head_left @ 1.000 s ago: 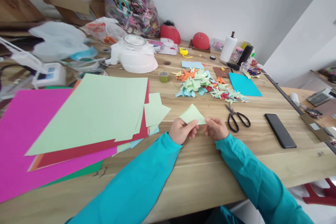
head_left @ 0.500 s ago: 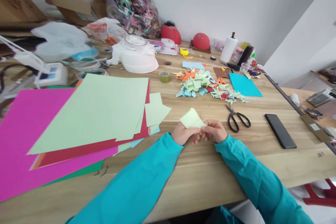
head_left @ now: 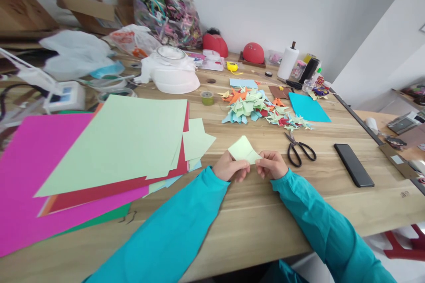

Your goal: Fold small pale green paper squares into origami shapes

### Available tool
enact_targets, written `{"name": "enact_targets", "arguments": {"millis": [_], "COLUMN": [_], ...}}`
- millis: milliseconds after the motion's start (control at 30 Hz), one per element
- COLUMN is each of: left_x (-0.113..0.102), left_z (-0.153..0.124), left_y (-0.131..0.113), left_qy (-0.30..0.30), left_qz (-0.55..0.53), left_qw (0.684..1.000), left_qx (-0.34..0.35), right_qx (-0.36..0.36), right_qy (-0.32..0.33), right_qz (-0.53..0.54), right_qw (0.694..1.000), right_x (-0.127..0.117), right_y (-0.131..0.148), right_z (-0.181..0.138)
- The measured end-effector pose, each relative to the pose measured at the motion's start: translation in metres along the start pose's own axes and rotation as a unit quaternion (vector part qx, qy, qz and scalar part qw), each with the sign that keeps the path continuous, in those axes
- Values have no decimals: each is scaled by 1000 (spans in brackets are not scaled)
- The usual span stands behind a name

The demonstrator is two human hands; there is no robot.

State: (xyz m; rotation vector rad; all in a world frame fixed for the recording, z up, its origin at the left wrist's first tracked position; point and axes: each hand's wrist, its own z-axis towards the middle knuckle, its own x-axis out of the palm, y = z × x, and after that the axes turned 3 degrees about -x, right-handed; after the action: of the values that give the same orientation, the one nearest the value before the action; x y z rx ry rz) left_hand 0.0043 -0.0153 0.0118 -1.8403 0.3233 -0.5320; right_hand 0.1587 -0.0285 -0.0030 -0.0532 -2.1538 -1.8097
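View: the table is being looked down on from the head.
Left hand: the lower edge of the paper is being pinched, the thumb lying on top and the fingers curling underneath.
Right hand: the right corner of the paper is being pinched between thumb and fingertips, the other fingers curling inward.
Paper: the pale green piece is being held over the table between the hands, on the near side of the pile; layered edges are showing at its upper corner.
Sleeves: both arms are being covered in turquoise down to the wrists.
Sheets: large pale green ones are lying at the left, over red, magenta and green ones.
Squares: small pale green pieces are lying against the right edge of the sheets, with light blue showing below.
Pile: folded shapes in pale green, orange, red and light blue are lying heaped beyond the hands.
Scissors: these are lying beyond the right hand, the black handles being turned toward the person.
Phone: it is lying to the right of the scissors, well apart from the hands.
Turquoise sheet: it is lying flat just beside the pile.
Tape: a green roll is resting left of the pile.
Bag: colourful items are being held in it by the wall.
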Motion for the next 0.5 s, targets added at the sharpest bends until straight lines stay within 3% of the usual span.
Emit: {"name": "enact_targets", "arguments": {"millis": [333, 500], "left_x": [-4, -11], "left_z": [3, 6], "left_y": [2, 2], "left_qy": [14, -13], "left_qz": [-50, -68], "left_qw": [999, 998], "left_qx": [8, 4], "right_qx": [11, 1], "right_qy": [-10, -35], "right_qz": [19, 40], "right_qw": [1000, 999], "right_x": [0, 0], "right_y": [1, 5], "right_z": [0, 1]}}
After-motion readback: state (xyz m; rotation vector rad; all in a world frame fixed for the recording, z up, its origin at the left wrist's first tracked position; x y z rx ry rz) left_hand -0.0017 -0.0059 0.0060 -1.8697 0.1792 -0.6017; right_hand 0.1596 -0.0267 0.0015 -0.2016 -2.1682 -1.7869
